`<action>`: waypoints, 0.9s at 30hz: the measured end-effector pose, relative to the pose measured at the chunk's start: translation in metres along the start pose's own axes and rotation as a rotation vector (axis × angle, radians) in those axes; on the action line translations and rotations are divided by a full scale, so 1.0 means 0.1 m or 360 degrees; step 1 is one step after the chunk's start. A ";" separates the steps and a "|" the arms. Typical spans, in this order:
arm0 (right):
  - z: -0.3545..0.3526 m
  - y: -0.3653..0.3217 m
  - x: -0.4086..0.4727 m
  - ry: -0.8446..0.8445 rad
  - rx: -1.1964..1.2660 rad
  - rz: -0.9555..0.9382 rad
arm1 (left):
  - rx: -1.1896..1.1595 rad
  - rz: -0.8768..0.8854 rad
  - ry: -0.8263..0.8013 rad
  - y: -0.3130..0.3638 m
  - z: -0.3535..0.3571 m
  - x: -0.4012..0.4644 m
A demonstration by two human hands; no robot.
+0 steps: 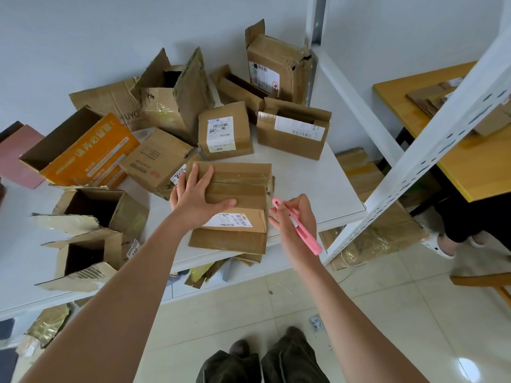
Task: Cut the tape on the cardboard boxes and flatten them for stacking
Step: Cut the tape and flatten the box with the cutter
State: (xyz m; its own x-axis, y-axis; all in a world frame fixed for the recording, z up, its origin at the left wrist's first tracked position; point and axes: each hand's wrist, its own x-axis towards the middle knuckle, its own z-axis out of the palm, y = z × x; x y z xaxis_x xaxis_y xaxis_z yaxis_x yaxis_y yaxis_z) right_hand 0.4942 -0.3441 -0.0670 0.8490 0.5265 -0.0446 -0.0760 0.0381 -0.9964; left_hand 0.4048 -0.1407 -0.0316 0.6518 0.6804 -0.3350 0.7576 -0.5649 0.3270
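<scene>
Closed brown box (237, 189) lies flat on the white shelf (304, 186), at its front edge, stacked on flattened cardboard (226, 241) that sticks out toward the person. Clear tape runs along the box's top seam; a white shipping label sits on its near side. Left hand (197, 196) pressed flat on the box's left half, fingers spread wide, gripping nothing. Right hand (293, 222) just right of the box, fingers closed around a pink cutter (300, 228), tip near the box's right edge; contact unclear. Behind the box: small labelled box (225, 131), open long box (293, 131), tall upright box (276, 67) at the back. Left of the box: orange box (83, 153) on its side, two torn open boxes (94, 233). Right of the box: a shelf post (431, 150), a yellow table (470, 161) beyond it.
</scene>
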 end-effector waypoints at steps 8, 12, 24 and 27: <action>-0.12 -0.08 -0.08 -0.0159 -0.0233 -0.0145 | -0.0013 -0.0009 0.0008 -0.01 0.02 0.00; -0.34 -0.21 0.07 -0.0321 -0.0347 -0.0187 | -0.0064 0.0001 -0.0007 -0.03 0.01 -0.01; -0.77 0.17 1.26 -0.0475 -0.2357 -0.0109 | -0.0078 -0.0013 0.0072 -0.05 0.08 0.04; -0.73 0.25 1.41 -0.0542 -0.2465 0.0000 | -0.0096 -0.0009 0.0088 -0.06 0.09 0.06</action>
State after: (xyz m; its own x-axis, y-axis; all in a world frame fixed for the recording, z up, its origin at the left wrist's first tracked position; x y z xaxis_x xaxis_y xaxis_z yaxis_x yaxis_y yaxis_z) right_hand 0.6507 -0.3310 -0.1035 0.6809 0.6922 -0.2391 0.6888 -0.7162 -0.1118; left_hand 0.4042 -0.1378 -0.0438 0.6433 0.7092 -0.2883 0.7569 -0.5327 0.3786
